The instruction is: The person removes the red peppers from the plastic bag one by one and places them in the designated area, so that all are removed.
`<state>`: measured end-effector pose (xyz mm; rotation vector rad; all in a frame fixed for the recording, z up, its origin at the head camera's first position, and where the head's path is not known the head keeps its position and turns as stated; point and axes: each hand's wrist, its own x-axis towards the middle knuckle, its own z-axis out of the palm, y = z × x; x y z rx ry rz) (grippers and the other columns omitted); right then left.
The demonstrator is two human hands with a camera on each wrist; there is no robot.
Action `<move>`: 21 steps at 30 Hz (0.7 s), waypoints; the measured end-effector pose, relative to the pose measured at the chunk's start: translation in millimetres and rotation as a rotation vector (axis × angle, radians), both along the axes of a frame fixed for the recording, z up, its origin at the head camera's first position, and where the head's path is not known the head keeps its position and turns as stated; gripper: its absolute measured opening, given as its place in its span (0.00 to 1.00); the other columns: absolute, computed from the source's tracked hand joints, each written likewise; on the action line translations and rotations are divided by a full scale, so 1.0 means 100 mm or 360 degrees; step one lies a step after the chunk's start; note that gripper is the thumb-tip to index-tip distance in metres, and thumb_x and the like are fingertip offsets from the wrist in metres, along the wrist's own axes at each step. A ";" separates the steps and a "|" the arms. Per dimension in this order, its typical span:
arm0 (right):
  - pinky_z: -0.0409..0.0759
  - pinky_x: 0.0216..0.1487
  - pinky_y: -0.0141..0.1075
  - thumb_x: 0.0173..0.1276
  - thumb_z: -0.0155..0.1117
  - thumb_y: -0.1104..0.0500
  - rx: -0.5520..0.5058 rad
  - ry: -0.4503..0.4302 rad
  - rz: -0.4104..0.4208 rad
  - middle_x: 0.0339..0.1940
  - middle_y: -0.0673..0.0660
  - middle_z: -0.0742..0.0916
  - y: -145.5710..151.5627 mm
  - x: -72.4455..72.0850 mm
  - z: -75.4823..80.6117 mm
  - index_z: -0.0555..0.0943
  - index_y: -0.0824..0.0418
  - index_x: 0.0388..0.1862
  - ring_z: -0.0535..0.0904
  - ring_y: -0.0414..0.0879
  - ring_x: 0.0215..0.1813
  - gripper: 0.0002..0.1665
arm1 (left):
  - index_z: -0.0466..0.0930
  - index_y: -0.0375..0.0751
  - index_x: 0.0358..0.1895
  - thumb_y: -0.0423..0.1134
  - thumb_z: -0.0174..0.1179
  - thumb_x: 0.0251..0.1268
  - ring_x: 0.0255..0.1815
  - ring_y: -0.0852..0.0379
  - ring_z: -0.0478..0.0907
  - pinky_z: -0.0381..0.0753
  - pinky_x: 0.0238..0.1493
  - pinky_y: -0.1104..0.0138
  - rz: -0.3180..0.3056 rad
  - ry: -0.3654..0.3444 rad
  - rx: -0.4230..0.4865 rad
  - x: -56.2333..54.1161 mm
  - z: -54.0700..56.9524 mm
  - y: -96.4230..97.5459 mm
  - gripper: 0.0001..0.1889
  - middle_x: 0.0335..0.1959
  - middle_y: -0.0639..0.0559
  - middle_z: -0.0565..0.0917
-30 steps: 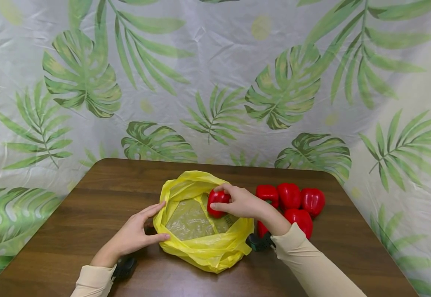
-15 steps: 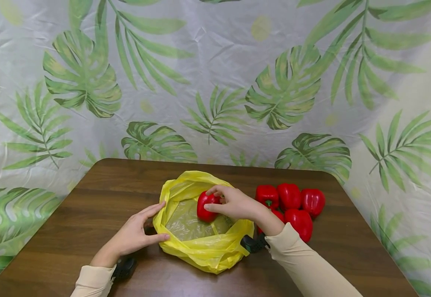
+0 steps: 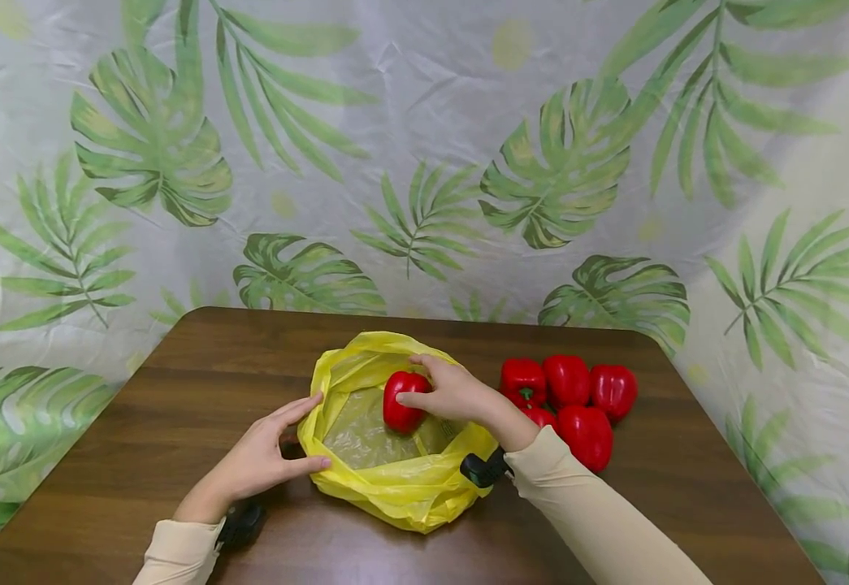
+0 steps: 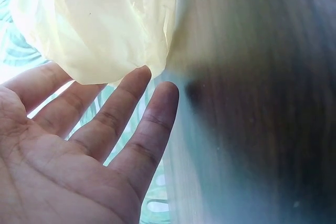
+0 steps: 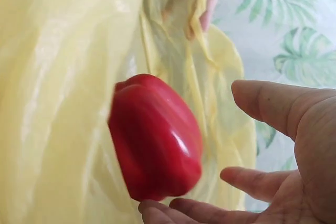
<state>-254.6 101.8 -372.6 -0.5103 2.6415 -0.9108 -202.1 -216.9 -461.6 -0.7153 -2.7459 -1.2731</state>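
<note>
A yellow plastic bag stands with its mouth spread wide near the middle of the table. Within it is a red bell pepper, close to my right hand, which reaches over the bag's right side. In the right wrist view the fingers are spread, with the thumb apart from the pepper and the lower fingertips right at its bottom end. My left hand has its fingers extended at the bag's left rim, thumb on the near side. In the left wrist view those fingertips meet the bag's outer side.
Several more red bell peppers lie clustered on the brown wooden table, right of the bag. The right forearm sleeve passes in front of them. Behind the table hangs a leaf-patterned cloth.
My right hand has carried the pepper left, further over the bag, and its fingers have now loosened off it. My left hand stays at the rim. The head view shifts slightly.
</note>
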 end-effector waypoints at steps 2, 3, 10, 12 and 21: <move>0.78 0.76 0.55 0.77 0.70 0.46 0.0011 0.0013 -0.0005 0.78 0.65 0.78 -0.03 -0.01 -0.03 0.66 0.64 0.84 0.76 0.61 0.76 0.45 | 0.66 0.35 0.82 0.52 0.81 0.61 0.76 0.33 0.74 0.88 0.61 0.49 0.0002 0.0007 -0.0004 0.00 0.00 0.00 0.50 0.81 0.34 0.70; 0.79 0.75 0.55 0.77 0.70 0.46 0.0012 0.0014 -0.0008 0.77 0.64 0.80 -0.05 -0.02 -0.04 0.66 0.64 0.83 0.78 0.60 0.75 0.44 | 0.66 0.34 0.82 0.52 0.81 0.61 0.76 0.33 0.74 0.88 0.61 0.49 0.0004 0.0011 -0.0010 0.00 0.00 0.00 0.50 0.81 0.34 0.70; 0.83 0.70 0.52 0.76 0.71 0.46 -0.0024 0.0008 0.0001 0.70 0.63 0.84 -0.09 -0.06 -0.14 0.74 0.62 0.76 0.81 0.58 0.69 0.37 | 0.67 0.34 0.81 0.52 0.81 0.61 0.75 0.33 0.75 0.89 0.60 0.49 0.0005 0.0038 -0.0030 0.01 0.04 0.00 0.50 0.81 0.35 0.71; 0.83 0.70 0.52 0.76 0.72 0.47 -0.0039 -0.0010 0.0001 0.70 0.64 0.84 -0.09 -0.07 -0.15 0.74 0.62 0.76 0.81 0.58 0.70 0.37 | 0.67 0.34 0.81 0.51 0.81 0.61 0.75 0.33 0.75 0.89 0.60 0.50 0.0001 0.0051 -0.0026 0.01 0.05 0.00 0.49 0.80 0.34 0.71; 0.85 0.66 0.51 0.75 0.74 0.51 -0.0053 -0.0045 0.0035 0.66 0.64 0.84 -0.14 -0.06 -0.18 0.77 0.61 0.71 0.82 0.58 0.66 0.32 | 0.69 0.33 0.80 0.51 0.81 0.59 0.75 0.38 0.75 0.89 0.60 0.59 0.0010 0.0043 -0.0025 0.00 0.01 0.01 0.49 0.80 0.36 0.72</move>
